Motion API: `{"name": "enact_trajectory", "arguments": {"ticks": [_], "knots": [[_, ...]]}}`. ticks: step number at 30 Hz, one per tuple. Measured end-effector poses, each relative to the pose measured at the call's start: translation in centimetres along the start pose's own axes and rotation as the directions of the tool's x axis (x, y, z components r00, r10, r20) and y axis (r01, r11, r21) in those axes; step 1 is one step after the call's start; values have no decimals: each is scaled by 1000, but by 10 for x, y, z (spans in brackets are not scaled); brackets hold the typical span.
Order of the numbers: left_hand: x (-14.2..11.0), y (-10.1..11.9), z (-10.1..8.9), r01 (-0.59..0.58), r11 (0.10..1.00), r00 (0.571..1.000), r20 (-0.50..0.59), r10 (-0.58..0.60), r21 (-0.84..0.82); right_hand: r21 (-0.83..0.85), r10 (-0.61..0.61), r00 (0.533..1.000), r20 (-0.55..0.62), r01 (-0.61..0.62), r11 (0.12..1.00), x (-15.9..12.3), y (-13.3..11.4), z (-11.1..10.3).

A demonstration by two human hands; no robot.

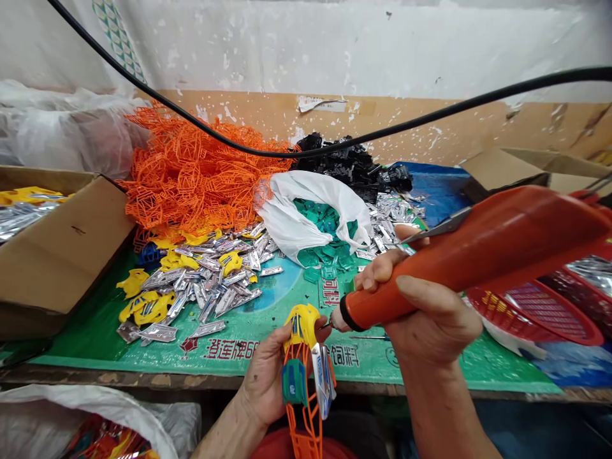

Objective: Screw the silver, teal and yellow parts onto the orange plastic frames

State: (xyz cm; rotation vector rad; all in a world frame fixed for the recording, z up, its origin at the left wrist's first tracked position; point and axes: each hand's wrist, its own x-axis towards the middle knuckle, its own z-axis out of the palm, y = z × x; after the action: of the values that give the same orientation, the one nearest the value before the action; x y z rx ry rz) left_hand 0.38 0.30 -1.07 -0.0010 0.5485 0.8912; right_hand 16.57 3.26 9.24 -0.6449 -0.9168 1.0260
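Note:
My left hand (268, 370) is closed around an orange lattice plastic toy frame (306, 440), low at the middle. The frame carries a yellow piece (302, 325), a teal-green piece (293, 382) and a silver panel (324, 381) on its right side. My right hand (430, 319) is wrapped round an orange-red electric screwdriver (459, 261), tilted so its tip points down and left. That tip meets the side of the yellow piece by my left fingertips; exact contact is partly hidden by them.
Orange frames (196, 172), black parts (344, 162), silver and yellow pieces (191, 280) and a white bag (287, 210) of green parts cover the table. Cardboard boxes (57, 255) stand left and right. Red baskets (549, 306) sit right. A black cable (296, 153) hangs across.

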Motion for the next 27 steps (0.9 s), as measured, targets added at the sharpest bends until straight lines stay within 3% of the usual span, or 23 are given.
{"name": "enact_trajectory", "arguments": {"ticks": [8, 23, 27], "knots": [[-2, -2, 6, -12, 999, 996, -92, 8, -37, -38, -20, 1000, 3, 20, 999, -5, 1, 1], [-3, -1, 11, 27, 999, 996, -84, -29, -28, 9, -7, 997, -77, 7, 1000, -6, 5, 2], [-5, 0, 9, 15, 999, 986, -168, -6, 50, 7, -32, 996, -79, 33, 999, -3, 4, 1]]}}
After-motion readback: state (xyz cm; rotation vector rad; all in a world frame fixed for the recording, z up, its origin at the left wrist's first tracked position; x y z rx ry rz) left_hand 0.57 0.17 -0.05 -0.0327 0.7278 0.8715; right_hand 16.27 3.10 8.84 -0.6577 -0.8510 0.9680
